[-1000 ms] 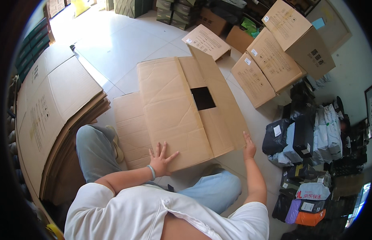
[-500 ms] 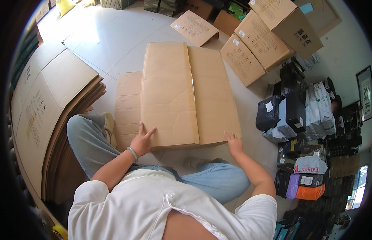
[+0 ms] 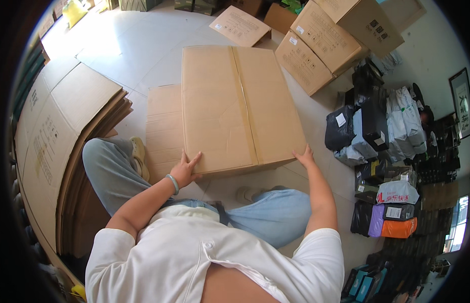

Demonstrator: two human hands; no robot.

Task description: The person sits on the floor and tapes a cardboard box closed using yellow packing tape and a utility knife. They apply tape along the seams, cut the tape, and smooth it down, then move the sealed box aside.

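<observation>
Cardboard box (image 3: 235, 108) (flaps closed) has both hands, left (image 3: 185, 170) and right (image 3: 304, 155), spread flat at its near edge.

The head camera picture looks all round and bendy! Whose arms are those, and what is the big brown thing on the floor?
The camera sits on a person's head and looks down, and its wide lens bends straight edges. The arms are that person's own. The left hand presses on the near edge of a big cardboard box lying on the floor, its flaps shut. The right hand touches the box's near right corner. Neither hand grips anything. A stack of flat cardboard lies to the left, more boxes stand behind, and parcel bags are piled on the right.
</observation>
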